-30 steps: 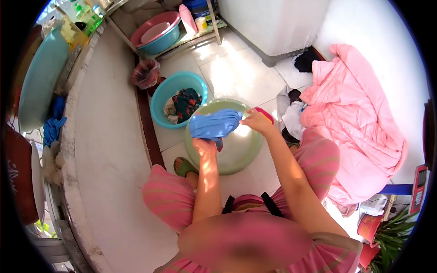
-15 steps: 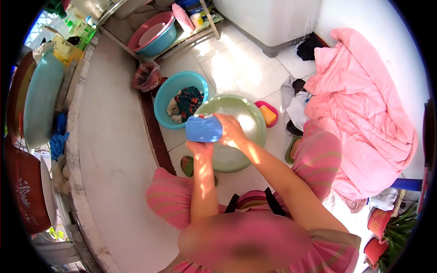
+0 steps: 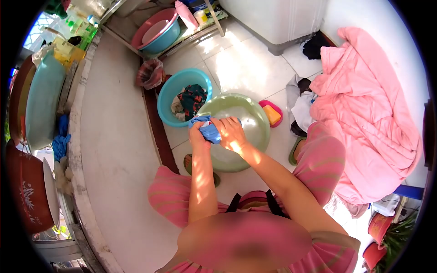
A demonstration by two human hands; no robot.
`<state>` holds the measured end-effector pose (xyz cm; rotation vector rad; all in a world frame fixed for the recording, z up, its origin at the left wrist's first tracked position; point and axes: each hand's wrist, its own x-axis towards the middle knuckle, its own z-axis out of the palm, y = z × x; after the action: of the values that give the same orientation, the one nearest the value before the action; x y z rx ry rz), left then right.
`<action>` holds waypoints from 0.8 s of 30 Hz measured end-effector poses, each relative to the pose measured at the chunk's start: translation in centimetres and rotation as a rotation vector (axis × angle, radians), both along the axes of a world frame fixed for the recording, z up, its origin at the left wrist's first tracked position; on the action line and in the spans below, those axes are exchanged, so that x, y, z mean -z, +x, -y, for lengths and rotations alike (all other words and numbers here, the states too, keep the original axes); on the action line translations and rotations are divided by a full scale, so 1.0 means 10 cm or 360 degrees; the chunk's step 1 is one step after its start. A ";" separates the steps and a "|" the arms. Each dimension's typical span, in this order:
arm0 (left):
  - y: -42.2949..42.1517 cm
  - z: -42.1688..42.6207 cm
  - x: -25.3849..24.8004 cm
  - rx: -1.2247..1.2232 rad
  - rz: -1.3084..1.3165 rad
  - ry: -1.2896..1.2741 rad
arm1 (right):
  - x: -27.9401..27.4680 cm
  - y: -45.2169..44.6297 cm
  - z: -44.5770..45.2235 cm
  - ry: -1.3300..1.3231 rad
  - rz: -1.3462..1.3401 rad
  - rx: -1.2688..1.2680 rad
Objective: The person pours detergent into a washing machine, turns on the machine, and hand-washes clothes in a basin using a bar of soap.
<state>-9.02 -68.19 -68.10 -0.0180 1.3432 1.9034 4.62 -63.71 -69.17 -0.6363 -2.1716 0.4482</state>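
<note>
A blue cloth [image 3: 210, 133], bunched up, is gripped between my two hands above the near-left part of the pale green basin [image 3: 259, 148]. My left hand [image 3: 197, 137] is closed around its left end. On the right side, my right hand [image 3: 230, 133] has its fingers wrapped over the cloth. A small white and red patch shows near its top. What kind of garment it is, I cannot tell. The basin beneath looks to hold water.
A turquoise basin [image 3: 165, 111] with dark patterned clothes [image 3: 192, 100] stands at the far left. Yellow soap [image 3: 272, 114] sits in a pink dish [image 3: 264, 103] beside the green basin. A pink quilt [image 3: 364, 123] is heaped on the right. Stacked basins [image 3: 172, 34] rest on a low shelf.
The blue cloth has gone from a smooth, flat-looking fold to a crumpled bunch. My left hand has moved up onto its left side, and my right hand now covers more of it.
</note>
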 end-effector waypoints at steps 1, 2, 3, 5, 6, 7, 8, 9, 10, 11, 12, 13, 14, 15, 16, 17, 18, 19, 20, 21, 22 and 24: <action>0.08 -0.04 -0.06 0.0005 -0.0003 -0.0001 | 0.05 -0.02 0.00 -0.0221 -0.0024 0.0012; 0.16 -0.08 -0.12 -0.0039 -0.0228 0.0010 | 0.10 -0.04 0.00 -0.0465 -0.0215 -0.0041; 0.21 -0.11 -0.13 -0.0079 -0.0447 0.0025 | 0.05 -0.02 -0.02 -0.0467 -0.0213 -0.0027; 0.14 -0.12 -0.11 0.0096 -0.0471 0.0132 | -0.05 0.02 -0.09 -0.1160 0.0192 -0.0208; 0.15 -0.14 -0.18 0.0178 -0.0513 0.0161 | -0.05 0.00 -0.15 -0.1092 0.0123 -0.0258; 0.13 -0.16 -0.22 0.0254 -0.0562 0.0188 | -0.05 -0.01 -0.22 -0.1089 0.0122 -0.0263; 0.09 -0.16 -0.20 0.0307 -0.0629 0.0264 | -0.04 -0.01 -0.28 -0.1249 0.0157 -0.0457; 0.07 -0.15 -0.24 0.0304 -0.0632 0.0254 | -0.02 0.00 -0.29 -0.1412 0.0191 -0.0651; 0.04 -0.14 -0.30 0.0500 -0.0792 0.0180 | 0.01 0.00 -0.27 -0.1419 0.0189 -0.0654; 0.03 -0.14 -0.35 0.0699 -0.0950 0.0111 | 0.04 0.01 -0.24 -0.1691 0.0041 -0.0804; 0.02 -0.14 -0.36 0.0702 -0.0949 0.0110 | 0.07 0.01 -0.23 -0.1960 -0.0113 -0.0952; 0.01 -0.13 -0.37 0.0813 -0.0917 0.0136 | 0.10 0.01 -0.22 -0.1961 -0.0115 -0.0950; 0.00 -0.13 -0.38 0.0927 -0.0885 0.0161 | 0.12 0.01 -0.22 -0.2099 -0.0189 -0.1062; -0.02 -0.12 -0.34 0.0938 -0.0884 0.0160 | 0.13 0.01 -0.21 -0.2236 -0.0269 -0.1171; -0.03 -0.09 -0.29 0.0905 -0.0793 0.0276 | 0.14 0.01 -0.26 -0.2541 -0.0221 -0.1414; -0.05 -0.07 -0.25 0.0864 -0.0704 0.0393 | 0.16 0.05 -0.27 -0.2537 -0.0222 -0.1413; 0.01 -0.06 -0.28 0.0862 -0.0710 0.0399 | 0.01 0.10 -0.26 -0.2757 -0.0442 -0.1420; 0.13 -0.05 -0.34 0.0693 -0.0595 0.0509 | -0.09 0.11 -0.26 -0.2974 -0.0664 -0.1423; 0.24 -0.04 -0.36 0.0522 -0.0474 0.0618 | 0.06 0.02 -0.31 -0.3052 -0.0719 -0.1414; 0.29 0.00 -0.31 0.0515 -0.0474 0.0623 | 0.03 0.01 -0.36 -0.3050 -0.0709 -0.1416; 0.33 0.06 -0.22 0.0622 -0.0478 0.0628 | -0.03 0.02 -0.41 -0.2957 -0.0832 -0.1300; 0.42 0.17 -0.09 0.0728 -0.0482 0.0631 | -0.19 0.08 -0.50 -0.2639 -0.1017 -0.1251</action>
<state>-4.83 -69.94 -67.17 0.7382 1.0171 1.7782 5.38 -58.68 -67.30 -0.2544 -0.9226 2.5109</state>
